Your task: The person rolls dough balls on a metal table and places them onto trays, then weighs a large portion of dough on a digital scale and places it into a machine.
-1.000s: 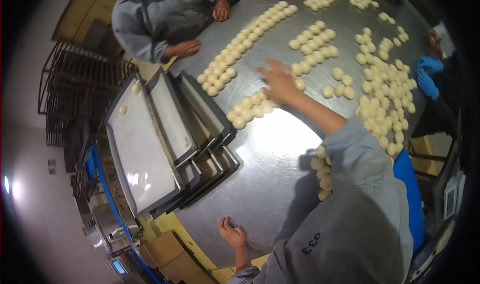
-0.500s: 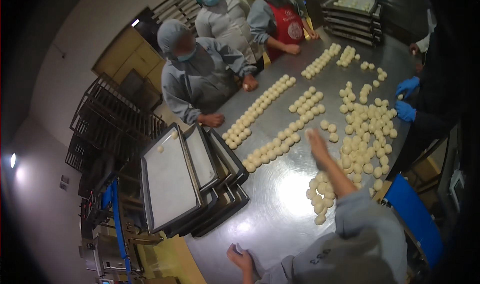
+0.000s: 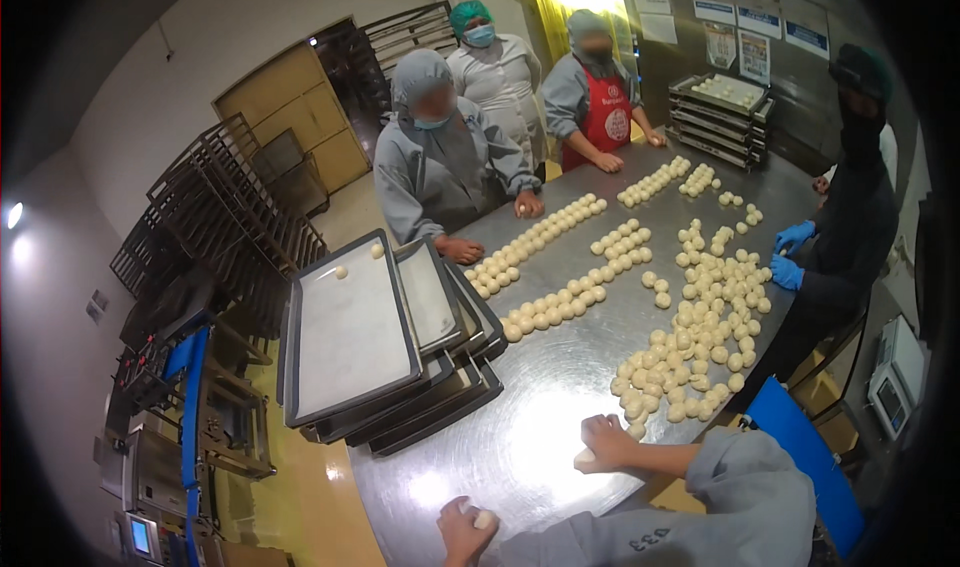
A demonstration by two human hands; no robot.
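Observation:
My right hand (image 3: 604,443) is curled down on the steel table (image 3: 480,437), cupped around a pale dough ball (image 3: 585,459) that shows beneath its fingers. Nearer the table's front edge, my left hand (image 3: 462,533) has its fingers bent around another dough ball (image 3: 485,520), visible at the fingertips. A large loose heap of dough balls (image 3: 705,327) spreads just beyond my right hand and to its right. Neat rows of dough balls (image 3: 545,312) cross the middle of the table, with a longer row (image 3: 540,235) farther back.
Stacked black trays (image 3: 350,337) stand at the table's left edge, two dough balls on the top one. More trays (image 3: 720,117) stack at the far end. Co-workers stand along the far side; one wearing blue gloves (image 3: 790,257) works at the right. A blue panel (image 3: 805,467) is near my right arm.
My right hand has come back from beside the rows to the table's near side. My left hand's fingers have closed around a dough ball. The view has tilted upward.

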